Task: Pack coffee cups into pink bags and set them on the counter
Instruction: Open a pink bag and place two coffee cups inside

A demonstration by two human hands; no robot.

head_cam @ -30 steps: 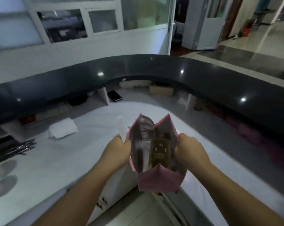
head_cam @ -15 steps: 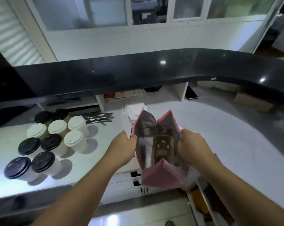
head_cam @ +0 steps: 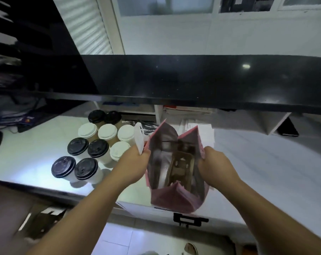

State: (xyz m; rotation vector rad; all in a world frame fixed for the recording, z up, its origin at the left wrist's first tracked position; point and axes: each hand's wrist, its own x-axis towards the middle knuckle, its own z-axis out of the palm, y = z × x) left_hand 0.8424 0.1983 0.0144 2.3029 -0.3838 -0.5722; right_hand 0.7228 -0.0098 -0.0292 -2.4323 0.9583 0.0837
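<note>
I hold a pink bag [head_cam: 176, 199] open at its mouth over the front edge of the white worktop [head_cam: 266, 162]. My left hand [head_cam: 135, 161] grips its left rim together with a white handle strip [head_cam: 139, 137]. My right hand [head_cam: 214, 161] grips the right rim. Inside the bag lies a brown cardboard cup carrier [head_cam: 181, 164]. To the left on the worktop stand several lidded coffee cups [head_cam: 98, 144], some with black lids, some with white lids.
A raised black counter [head_cam: 192, 80] runs across behind the worktop. Under it are shelves with papers [head_cam: 189, 110] and a dark tablet [head_cam: 287, 127]. White napkins [head_cam: 205, 131] lie behind the bag. Clutter [head_cam: 17, 120] sits at far left. Floor tiles show below.
My view has swung left and down, bringing the group of cups into sight. Both hands keep the same grip on the open bag.
</note>
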